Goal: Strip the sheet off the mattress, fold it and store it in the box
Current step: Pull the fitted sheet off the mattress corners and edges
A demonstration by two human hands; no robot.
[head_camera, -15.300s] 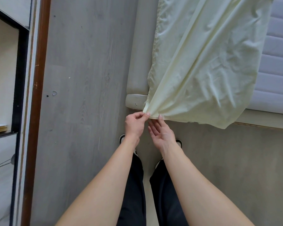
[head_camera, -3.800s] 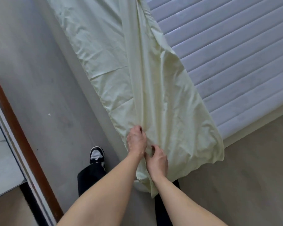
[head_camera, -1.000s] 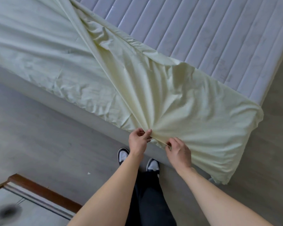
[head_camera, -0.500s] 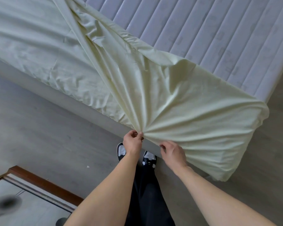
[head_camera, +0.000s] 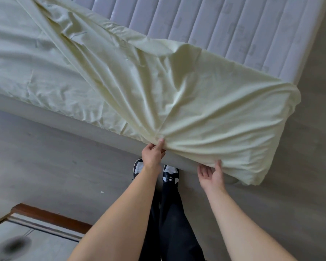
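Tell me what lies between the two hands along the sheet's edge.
Head view: between the left hand and right hand runs only the pale yellow sheet, its hem hanging over the grey bed side. Nothing else.

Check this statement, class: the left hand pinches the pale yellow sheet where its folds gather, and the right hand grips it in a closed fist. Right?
Not quite. In the head view the right hand is open, palm up, fingertips touching the sheet's edge. The left hand does pinch the gathered folds.
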